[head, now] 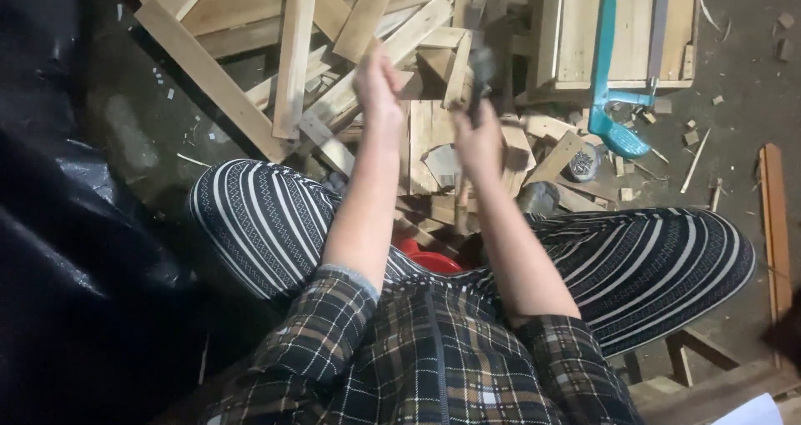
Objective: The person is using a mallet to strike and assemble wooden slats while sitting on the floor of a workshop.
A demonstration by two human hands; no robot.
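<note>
The person sits low over a heap of wood scraps (334, 66) on the floor (743, 83), knees spread wide in black-and-white striped trousers (259, 216), plaid sleeves pushed up at the forearms.

The left hand (377, 83) is raised over the pile with its fingers drawn together, and a pale bit of wood seems to sit at the fingertips, though motion blur keeps me from telling whether it is truly gripped. The right hand (478, 137) is just beside it, a little lower and nearer the body, closed around the handle of a dark-headed tool (481, 62) that looks like a hammer; the head stands above the fist, smeared by blur.

Directly under both hands lie short boards and offcuts, crossing each other at all angles. Beyond the left hand, long pale slats (294, 58) fan outward. Past the right hand, further out, a shallow wooden crate (576, 33) rests flat, with a teal-handled tool (607, 75) lying across its edge, its grip end hanging down near a scatter of chips. Below the wrists, between the knees, a bit of red plastic (430, 260) shows. Off to the left hand's outer side hangs a dark plastic sheet (58, 225). Far out on the right hand's side a reddish strip of wood (776, 225) lies on the floor.
</note>
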